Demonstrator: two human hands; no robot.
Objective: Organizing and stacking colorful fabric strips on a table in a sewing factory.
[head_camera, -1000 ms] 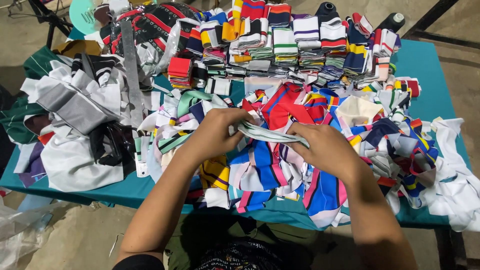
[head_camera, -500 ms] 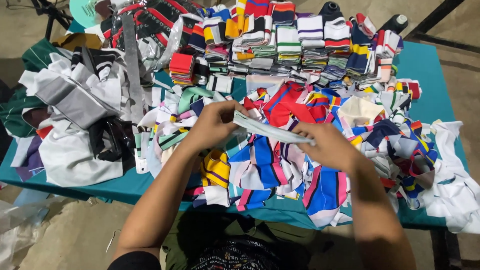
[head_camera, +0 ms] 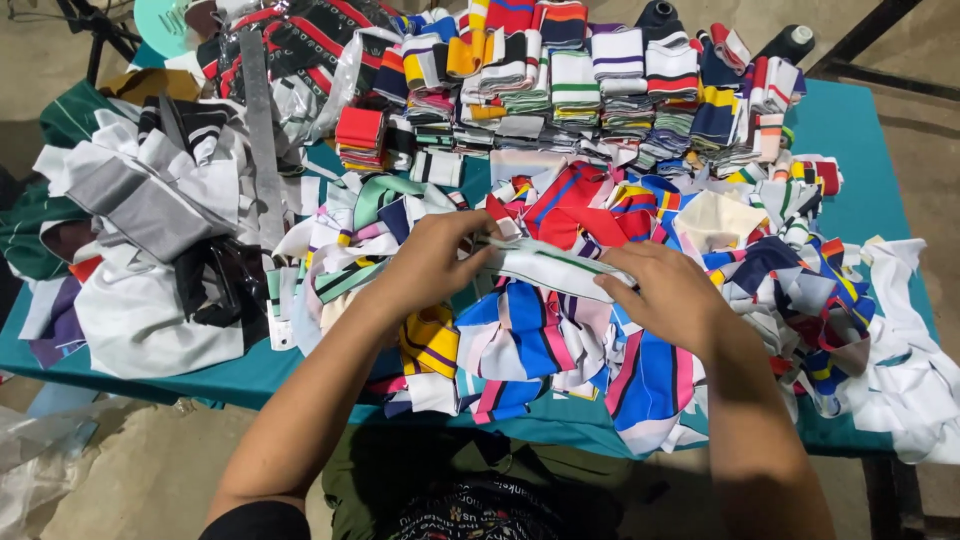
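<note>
Left hand: the left hand (head_camera: 432,262) sits above the loose heap, fingers curled and pinched tight on the left end of a white knitted fabric strip with a thin dark stripe (head_camera: 555,266).
Right hand: the right hand (head_camera: 668,290) has thumb and fingers closed on the right end of the same strip, knuckles up.
Strip: it runs between the two hands, held a little above the pile, slanting down from left to right, roughly at the middle of the table.
Loose heap: a jumble of striped knitted fabric pieces in blue, red, white, pink and yellow (head_camera: 560,340) lies under and around both hands, spilling to the near edge.
Stacks: neat folded stacks of striped fabric pieces (head_camera: 590,85) stand in rows along the far side, well apart from the hands; a small red folded stack (head_camera: 358,135) stands at their left end.
Left side: a heap of white and grey cloth pieces (head_camera: 130,240) lies to the left, with a long grey metal ruler (head_camera: 262,140) laid over it.
Right side: plain white cloth scraps (head_camera: 905,360) hang over the right corner.
Surface: a table covered in teal cloth (head_camera: 860,130) carries all of it.
Far edge: two black thread cones (head_camera: 790,42) stand behind the stacks.
</note>
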